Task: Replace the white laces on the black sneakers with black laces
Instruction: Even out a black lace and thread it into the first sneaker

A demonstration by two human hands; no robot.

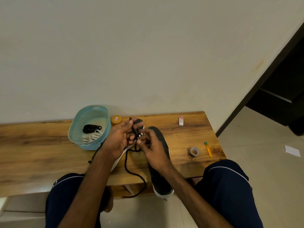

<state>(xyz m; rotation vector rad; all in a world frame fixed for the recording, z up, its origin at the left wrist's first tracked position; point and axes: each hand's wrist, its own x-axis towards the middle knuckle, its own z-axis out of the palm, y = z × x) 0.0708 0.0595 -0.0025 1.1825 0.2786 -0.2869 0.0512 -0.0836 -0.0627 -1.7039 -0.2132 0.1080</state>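
Two black sneakers with white soles lie on the wooden table. The right sneaker points away from me, its heel over the front edge. The left sneaker is mostly hidden behind my hands. My left hand holds one end of a black lace up above that shoe. My right hand pinches the same lace beside it. The lace's loose tail runs down over the table's front edge. A teal basket holds a bundled black lace and white laces.
A yellow-lidded jar stands behind the basket. An eraser box lies at the back right, with a tape roll and a yellow cutter near the right edge. My knees are under the front edge.
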